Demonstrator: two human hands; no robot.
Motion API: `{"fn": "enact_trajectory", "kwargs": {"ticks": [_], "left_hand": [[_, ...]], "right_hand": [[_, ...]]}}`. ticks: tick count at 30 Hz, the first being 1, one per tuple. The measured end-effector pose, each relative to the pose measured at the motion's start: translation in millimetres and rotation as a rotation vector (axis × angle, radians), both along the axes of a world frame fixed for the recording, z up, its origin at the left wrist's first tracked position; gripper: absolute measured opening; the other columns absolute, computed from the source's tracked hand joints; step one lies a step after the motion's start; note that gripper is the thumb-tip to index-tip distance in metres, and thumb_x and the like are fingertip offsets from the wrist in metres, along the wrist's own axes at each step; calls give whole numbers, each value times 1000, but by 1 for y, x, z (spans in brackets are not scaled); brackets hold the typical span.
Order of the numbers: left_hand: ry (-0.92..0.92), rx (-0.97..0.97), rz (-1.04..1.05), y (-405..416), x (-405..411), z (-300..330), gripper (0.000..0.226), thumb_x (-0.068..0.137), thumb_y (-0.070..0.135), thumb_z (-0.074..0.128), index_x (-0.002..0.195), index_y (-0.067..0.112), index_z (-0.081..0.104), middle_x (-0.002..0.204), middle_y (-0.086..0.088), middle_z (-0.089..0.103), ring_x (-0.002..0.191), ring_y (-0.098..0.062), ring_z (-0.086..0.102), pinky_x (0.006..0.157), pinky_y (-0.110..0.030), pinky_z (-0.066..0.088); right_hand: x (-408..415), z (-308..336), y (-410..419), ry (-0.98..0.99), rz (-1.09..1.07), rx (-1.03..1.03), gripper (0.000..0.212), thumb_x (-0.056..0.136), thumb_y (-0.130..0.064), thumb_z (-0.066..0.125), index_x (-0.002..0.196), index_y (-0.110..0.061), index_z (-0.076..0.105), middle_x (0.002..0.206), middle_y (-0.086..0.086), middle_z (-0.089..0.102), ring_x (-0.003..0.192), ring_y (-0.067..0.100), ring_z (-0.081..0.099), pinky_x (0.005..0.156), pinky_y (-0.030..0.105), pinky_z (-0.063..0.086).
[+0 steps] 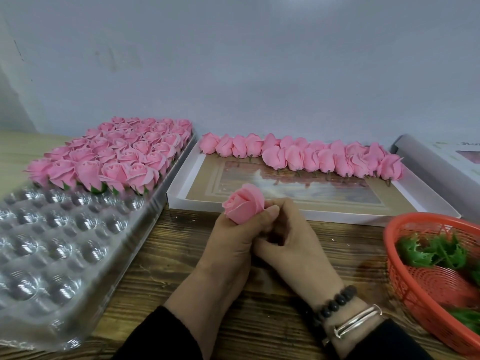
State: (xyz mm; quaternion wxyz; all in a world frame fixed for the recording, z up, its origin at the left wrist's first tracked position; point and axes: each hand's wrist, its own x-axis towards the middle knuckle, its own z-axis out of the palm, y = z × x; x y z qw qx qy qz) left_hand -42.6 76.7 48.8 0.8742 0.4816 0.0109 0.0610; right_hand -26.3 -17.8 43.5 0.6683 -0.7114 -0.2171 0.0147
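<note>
Pink soft-petalled artificial rose head (244, 203), held above the middle of the tabletop, is clasped round its base by the left hand (231, 242), the right hand (293, 242) curled beneath, its grip not determinable; judged light, crushable, best held at the base.

both hands at centre over wood table (161, 258). left hand (228, 245) grips pink rose head (244, 203), bloom tilted up-left; right hand (291, 242) fingers curled at its base. clear blister tray (52, 255) left, far part filled w/ roses (117, 152). white box lid (259, 209) behind w/ a row of rose heads (311, 157). red basket (415, 281) right, green leaves (436, 253) inside.
</note>
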Motion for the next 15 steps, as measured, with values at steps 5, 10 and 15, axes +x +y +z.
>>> {"fn": "enact_trajectory", "kwargs": {"ticks": [5,10,15], "left_hand": [[-1,-13,-63,0,0,2,30,68,9,66,92,-7,60,82,-19,56,73,-23,59,69,-29,52],[88,23,-83,4,1,5,55,63,25,74,107,1,51,75,-13,37,55,-15,40,46,-21,35],[58,-62,-108,5,1,1,53,55,23,78,96,-4,60,85,-23,54,77,-29,57,64,-32,53]], "right_hand": [[2,1,-7,14,39,-36,21,77,0,65,96,-9,65,87,27,65,80,36,62,79,45,50],[6,2,-13,218,214,29,17,85,-7,60,71,-14,68,64,-2,60,63,7,54,66,21,43],[7,0,-13,187,238,40,28,81,-2,66,109,-5,61,81,3,63,71,6,55,69,18,46]]}}
